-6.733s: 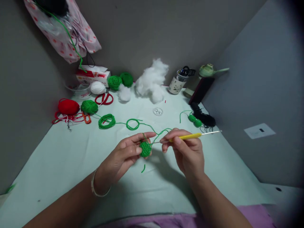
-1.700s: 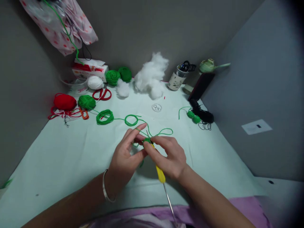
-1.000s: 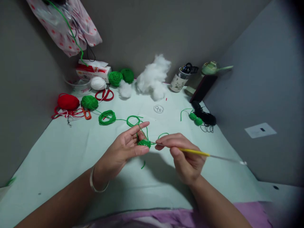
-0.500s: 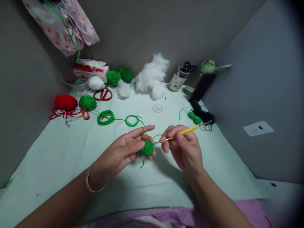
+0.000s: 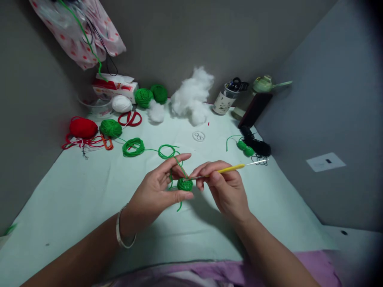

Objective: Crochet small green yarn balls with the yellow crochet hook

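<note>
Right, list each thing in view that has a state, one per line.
Left hand, holding the green crochet piece
Right hand, gripping the yellow-handled hook
Green crochet piece, rounded, held
Yellow-handled hook, metal end at the piece's upper edge
Red-handled scissors, lying down, blades mostly hidden
Red yarn ball, wound, loose strands beside it
White yarn ball, wound
White stuffing, heaped loosely
Patterned cup, upright, holding things

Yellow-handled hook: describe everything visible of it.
The yellow-handled hook is a slim tool with a smooth, plastic-looking grip and thin, silvery, metal-looking shafts at both ends. The right hand holds it pen-like above the table, slanting, outer end up and right in the picture. Its other end meets the top of the green crocheted piece; whether the tip sits in a stitch is too small to tell.
</note>
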{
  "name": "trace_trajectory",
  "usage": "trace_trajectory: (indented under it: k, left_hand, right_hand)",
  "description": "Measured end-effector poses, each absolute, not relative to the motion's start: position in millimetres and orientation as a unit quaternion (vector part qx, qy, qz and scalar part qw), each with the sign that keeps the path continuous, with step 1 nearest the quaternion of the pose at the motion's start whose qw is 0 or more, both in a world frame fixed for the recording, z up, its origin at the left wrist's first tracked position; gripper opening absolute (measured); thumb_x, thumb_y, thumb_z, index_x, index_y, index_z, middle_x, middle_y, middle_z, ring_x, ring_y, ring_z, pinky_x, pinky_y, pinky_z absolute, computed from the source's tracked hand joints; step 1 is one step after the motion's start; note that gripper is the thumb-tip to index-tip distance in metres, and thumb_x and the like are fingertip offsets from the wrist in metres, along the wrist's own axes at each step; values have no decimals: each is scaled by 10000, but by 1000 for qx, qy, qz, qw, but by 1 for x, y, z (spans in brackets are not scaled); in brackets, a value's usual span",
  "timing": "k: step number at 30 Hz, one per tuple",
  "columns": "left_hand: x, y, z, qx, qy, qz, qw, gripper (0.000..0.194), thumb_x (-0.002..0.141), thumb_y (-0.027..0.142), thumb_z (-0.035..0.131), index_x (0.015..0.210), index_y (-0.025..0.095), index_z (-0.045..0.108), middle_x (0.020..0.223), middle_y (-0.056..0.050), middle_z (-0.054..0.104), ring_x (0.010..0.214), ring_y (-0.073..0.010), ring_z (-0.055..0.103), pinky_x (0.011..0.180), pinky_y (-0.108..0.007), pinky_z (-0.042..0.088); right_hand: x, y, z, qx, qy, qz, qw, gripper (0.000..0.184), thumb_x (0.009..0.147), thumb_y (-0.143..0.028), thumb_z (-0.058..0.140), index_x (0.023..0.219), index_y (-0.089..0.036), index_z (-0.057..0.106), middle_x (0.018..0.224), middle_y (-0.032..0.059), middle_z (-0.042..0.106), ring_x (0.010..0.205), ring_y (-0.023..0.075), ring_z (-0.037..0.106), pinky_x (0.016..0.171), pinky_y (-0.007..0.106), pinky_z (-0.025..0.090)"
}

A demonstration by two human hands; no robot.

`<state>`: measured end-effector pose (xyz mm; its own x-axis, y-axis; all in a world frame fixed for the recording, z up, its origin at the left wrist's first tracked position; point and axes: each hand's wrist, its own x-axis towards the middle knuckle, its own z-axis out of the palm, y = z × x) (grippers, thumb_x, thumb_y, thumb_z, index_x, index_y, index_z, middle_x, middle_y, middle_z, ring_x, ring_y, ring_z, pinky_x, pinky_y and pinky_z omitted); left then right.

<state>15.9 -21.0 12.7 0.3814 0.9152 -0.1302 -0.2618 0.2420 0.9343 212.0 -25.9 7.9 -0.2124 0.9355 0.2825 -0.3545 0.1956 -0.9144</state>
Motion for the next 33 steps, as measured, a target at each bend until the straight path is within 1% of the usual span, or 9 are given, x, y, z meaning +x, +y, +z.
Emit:
trace_trajectory:
  k: [4, 9, 15, 20, 23, 26, 28, 30, 33]
  left_hand:
    - [15, -21, 15, 475, 378, 417, 676, 710, 704, 175, 916, 1369, 294, 699, 904, 17, 586, 965, -180, 574, 978, -348, 424]
    - [15, -20, 18, 500, 394, 400, 659, 677, 681, 178, 896, 1329, 254, 717, 892, 12, 581, 956, -193, 568, 994, -372, 414]
    - [16, -21, 19, 547, 410, 411, 603, 609, 697, 154, 839, 1289, 252, 737, 884, 18, 546, 932, -189, 568, 998, -374, 430]
    - [17, -20, 12, 589, 424, 421, 544, 557, 734, 118, 760, 1277, 237, 742, 911, 7, 540, 936, -186, 577, 959, -355, 460]
    - [20, -23, 6, 596, 446, 433, 509, 541, 756, 135, 761, 1291, 214, 728, 921, 0, 558, 908, -184, 585, 922, -346, 480]
    - [24, -29, 1, 594, 446, 465, 482, 517, 829, 162, 751, 1341, 214, 697, 987, -23, 618, 960, -190, 601, 962, -344, 483]
    - [27, -33, 1, 558, 432, 488, 514, 472, 918, 207, 708, 1386, 247, 667, 1095, -43, 653, 1049, -195, 615, 1004, -343, 481]
    - [28, -35, 5, 498, 412, 497, 579, 390, 975, 269, 683, 1365, 279, 684, 1171, -47, 655, 1103, -192, 619, 1007, -324, 488]
    - [26, -34, 13, 406, 364, 489, 681, 320, 957, 321, 734, 1275, 291, 754, 1105, -26, 657, 1052, -169, 620, 963, -274, 495]
  right_hand:
    - [213, -23, 10, -259, -509, 608, 552, 164, 1038, -340, 645, 1007, -255, 782, 958, 27, 813, 734, 102, 717, 676, 225, 584]
    - [217, -23, 10, -247, -533, 613, 529, 179, 1051, -342, 620, 1024, -237, 763, 984, 39, 810, 775, 111, 734, 715, 238, 599]
    - [218, -25, 12, -263, -581, 567, 521, 186, 1058, -321, 599, 1037, -228, 760, 993, 52, 795, 785, 128, 733, 732, 267, 605]
    - [217, -28, 19, -296, -718, 387, 497, 185, 1062, -228, 562, 1028, -201, 742, 951, 78, 781, 876, 178, 746, 772, 317, 616]
    - [214, -30, 21, -297, -820, 196, 449, 174, 1054, -167, 534, 1056, -169, 708, 960, 112, 781, 899, 200, 746, 738, 318, 617]
    - [212, -33, 18, -330, -864, -3, 379, 191, 1022, -107, 539, 1082, -170, 710, 1011, 115, 787, 857, 190, 736, 704, 294, 611]
    - [212, -35, 14, -350, -858, -88, 364, 232, 989, -83, 579, 1117, -201, 732, 1051, 99, 787, 883, 193, 741, 740, 298, 625]
    - [214, -37, 9, -354, -843, -126, 384, 285, 961, -77, 626, 1155, -248, 746, 1069, 82, 779, 902, 198, 747, 764, 307, 642]
    - [220, -41, 5, -323, -839, -135, 418, 320, 941, -89, 676, 1161, -308, 752, 1065, 51, 762, 888, 191, 745, 739, 311, 658]
